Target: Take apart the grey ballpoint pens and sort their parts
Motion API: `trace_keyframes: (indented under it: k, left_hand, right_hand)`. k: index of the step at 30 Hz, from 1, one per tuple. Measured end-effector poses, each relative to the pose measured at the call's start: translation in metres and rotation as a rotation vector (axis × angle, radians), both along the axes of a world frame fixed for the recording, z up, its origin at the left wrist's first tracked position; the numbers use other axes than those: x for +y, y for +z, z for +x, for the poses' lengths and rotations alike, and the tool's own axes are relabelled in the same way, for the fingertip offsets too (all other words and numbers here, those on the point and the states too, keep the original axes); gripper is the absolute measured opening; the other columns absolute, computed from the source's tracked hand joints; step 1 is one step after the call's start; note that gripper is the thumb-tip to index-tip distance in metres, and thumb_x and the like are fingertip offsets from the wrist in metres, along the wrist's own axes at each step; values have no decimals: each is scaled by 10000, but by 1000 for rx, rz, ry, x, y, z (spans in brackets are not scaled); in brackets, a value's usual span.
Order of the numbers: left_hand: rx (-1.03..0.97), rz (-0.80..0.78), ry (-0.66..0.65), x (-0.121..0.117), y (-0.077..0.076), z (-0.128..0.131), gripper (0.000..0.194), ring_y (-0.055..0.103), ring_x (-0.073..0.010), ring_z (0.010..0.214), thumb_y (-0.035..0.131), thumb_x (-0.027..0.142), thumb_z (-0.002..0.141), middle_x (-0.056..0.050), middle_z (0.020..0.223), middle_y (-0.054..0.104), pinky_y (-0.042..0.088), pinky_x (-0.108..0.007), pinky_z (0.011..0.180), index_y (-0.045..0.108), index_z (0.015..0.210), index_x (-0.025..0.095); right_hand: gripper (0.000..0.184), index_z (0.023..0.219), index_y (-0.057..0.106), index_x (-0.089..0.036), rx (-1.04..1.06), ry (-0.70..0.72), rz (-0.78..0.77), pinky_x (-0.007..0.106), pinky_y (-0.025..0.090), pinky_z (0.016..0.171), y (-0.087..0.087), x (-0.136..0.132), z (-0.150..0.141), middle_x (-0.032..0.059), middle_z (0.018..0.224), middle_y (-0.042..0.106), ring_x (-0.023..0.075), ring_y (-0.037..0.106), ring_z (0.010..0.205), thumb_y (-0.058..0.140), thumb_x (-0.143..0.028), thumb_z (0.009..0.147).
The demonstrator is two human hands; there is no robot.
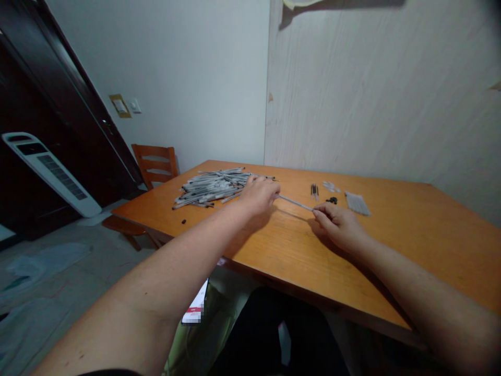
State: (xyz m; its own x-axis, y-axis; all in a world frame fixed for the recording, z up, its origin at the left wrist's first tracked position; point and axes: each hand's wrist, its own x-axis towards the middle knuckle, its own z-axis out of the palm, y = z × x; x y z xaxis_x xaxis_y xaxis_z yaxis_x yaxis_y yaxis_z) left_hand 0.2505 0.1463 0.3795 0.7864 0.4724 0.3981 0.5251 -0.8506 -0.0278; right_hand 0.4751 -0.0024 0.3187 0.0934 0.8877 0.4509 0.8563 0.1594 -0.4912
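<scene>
A thin grey pen-like stick (295, 202) spans the gap between my hands, just above the table. My left hand (259, 194) is closed at its left end, fingers bent downward. At the other end, my right hand (340, 223) pinches the stick between thumb and fingers. Beside and behind my left hand lies a large loose pile of similar grey sticks (213, 185), several with dark ends. Small black pieces (332, 200) sit just beyond my right hand. Both ends of the held stick are covered by my fingers.
On the wooden table (422, 235) lie a few dark thin rods (314, 191), small clear pieces (331, 186), a bundle of pale sticks (357, 203) and a lone black piece (183, 222). A chair (156, 164) and a white tower fan (55, 175) stand left. A phone (195, 303) is below the table edge.
</scene>
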Motion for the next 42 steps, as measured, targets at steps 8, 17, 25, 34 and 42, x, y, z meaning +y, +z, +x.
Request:
trace_keyframes:
  k: [8, 17, 25, 34, 42]
  left_hand:
    - [-283, -261, 59, 19, -12, 12, 186, 605, -242, 985, 561, 266, 912, -80, 1028, 729, 411, -379, 907, 715, 1003, 216]
    - [-1165, -1131, 216, 25, -24, 51, 77, 618, -123, 783, 588, 242, 889, -31, 873, 688, 463, -242, 767, 632, 895, 179]
    - [-1285, -1525, 130, 0, -48, 92, 458, 680, -149, 782, 396, 574, 974, -111, 999, 712, 496, -248, 679, 600, 1089, 180]
    - [-1196, -1673, -212, -18, -60, 96, 241, 668, -91, 732, 725, 385, 856, -47, 887, 694, 516, -170, 663, 637, 935, 175]
    - [-1173, -1704, -154, -22, -61, 96, 184, 664, -90, 718, 738, 294, 849, -90, 950, 732, 543, -175, 644, 655, 952, 166]
  right_hand:
    - [298, 913, 671, -224, 41, -115, 40, 341, 432, 676, 0, 0, 10, 76, 812, 711, 242, 644, 764, 476, -448, 937]
    - [301, 887, 658, -224, 146, -207, 97, 341, 444, 677, -8, 7, 21, 63, 774, 694, 224, 625, 723, 486, -468, 929]
    - [361, 801, 539, -232, 589, -108, 24, 278, 394, 519, -23, 18, 18, -19, 596, 562, 145, 504, 515, 505, -572, 918]
    - [380, 773, 547, -227, 770, -42, 11, 283, 433, 562, -33, 24, 17, -19, 648, 592, 141, 530, 549, 558, -586, 898]
    - [411, 771, 567, -213, 863, -5, -43, 276, 421, 572, -24, 19, 6, -17, 665, 612, 126, 533, 549, 590, -611, 871]
